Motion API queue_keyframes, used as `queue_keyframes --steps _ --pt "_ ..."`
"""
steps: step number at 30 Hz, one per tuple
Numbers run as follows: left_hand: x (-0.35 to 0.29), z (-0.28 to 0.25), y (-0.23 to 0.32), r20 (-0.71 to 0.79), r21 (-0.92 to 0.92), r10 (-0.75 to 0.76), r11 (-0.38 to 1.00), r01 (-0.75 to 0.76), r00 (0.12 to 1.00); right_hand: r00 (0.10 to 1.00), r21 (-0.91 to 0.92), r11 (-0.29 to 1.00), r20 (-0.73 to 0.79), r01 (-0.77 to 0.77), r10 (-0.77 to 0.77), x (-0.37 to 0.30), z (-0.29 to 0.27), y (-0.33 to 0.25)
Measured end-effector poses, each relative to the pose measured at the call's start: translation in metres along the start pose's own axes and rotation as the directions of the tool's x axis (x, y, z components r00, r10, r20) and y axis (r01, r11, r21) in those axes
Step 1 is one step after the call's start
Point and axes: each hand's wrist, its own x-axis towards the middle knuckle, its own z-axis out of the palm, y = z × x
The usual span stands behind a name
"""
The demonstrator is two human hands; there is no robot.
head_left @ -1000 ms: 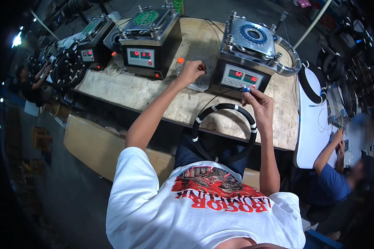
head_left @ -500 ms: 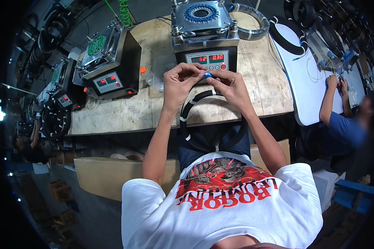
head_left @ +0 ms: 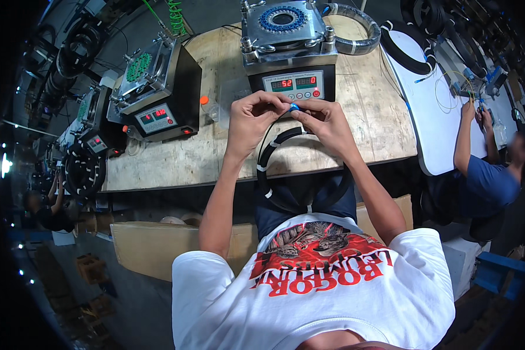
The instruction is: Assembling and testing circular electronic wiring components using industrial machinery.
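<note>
My left hand (head_left: 252, 125) and my right hand (head_left: 328, 127) meet above the near part of the wooden workbench, both pinched closed at the fingertips. Between them is a small blue fibre-optic connector (head_left: 294, 107). Its far details are covered by my fingers. A thin black cable curves down from beneath my left fingers toward a coil of thick black cable (head_left: 265, 158), bound with white tape bands. This coil hangs over the bench edge onto my lap. Just beyond my hands stands a polishing machine (head_left: 302, 83) with a lit red display and a ring of blue connectors on its plate.
Two more polishing machines (head_left: 160, 116) with green connectors stand at the left. A small bottle with an orange cap (head_left: 204, 100) is beside them. Another cable coil (head_left: 356, 45) lies at the bench's far right. A co-worker (head_left: 487, 184) handles cables at a white table (head_left: 429, 157).
My hands keep their pinch on the connector, with only slight finger shifts. The view has moved a little. The readout on the machine ahead has changed. The co-worker's hands have shifted slightly.
</note>
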Motion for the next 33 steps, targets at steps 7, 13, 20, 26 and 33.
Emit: queue_keyframes --steps 7,13,20,26,33 --pt "0.002 -0.002 -0.005 0.069 0.082 0.034 0.996 -0.040 0.997 0.999 0.079 0.997 0.032 -0.024 0.022 0.001 -0.003 -0.001" --pt "0.005 0.016 0.004 -0.074 -0.091 -0.011 0.996 0.005 0.997 0.999 0.126 0.992 0.017 -0.031 0.029 0.004 -0.003 -0.003" --pt "0.003 0.018 -0.007 -0.108 0.140 0.146 0.982 -0.130 0.983 1.000 0.139 0.990 0.015 -0.011 0.009 0.005 -0.005 -0.002" --pt "0.003 0.020 -0.014 -0.111 0.298 0.290 0.922 -0.246 0.951 0.999 0.150 0.988 0.024 -0.036 0.033 0.006 -0.006 -0.004" --pt "0.006 0.018 -0.017 -0.016 0.386 0.342 0.869 -0.310 0.940 0.998 0.205 0.977 -0.004 -0.058 0.060 -0.001 -0.007 0.000"
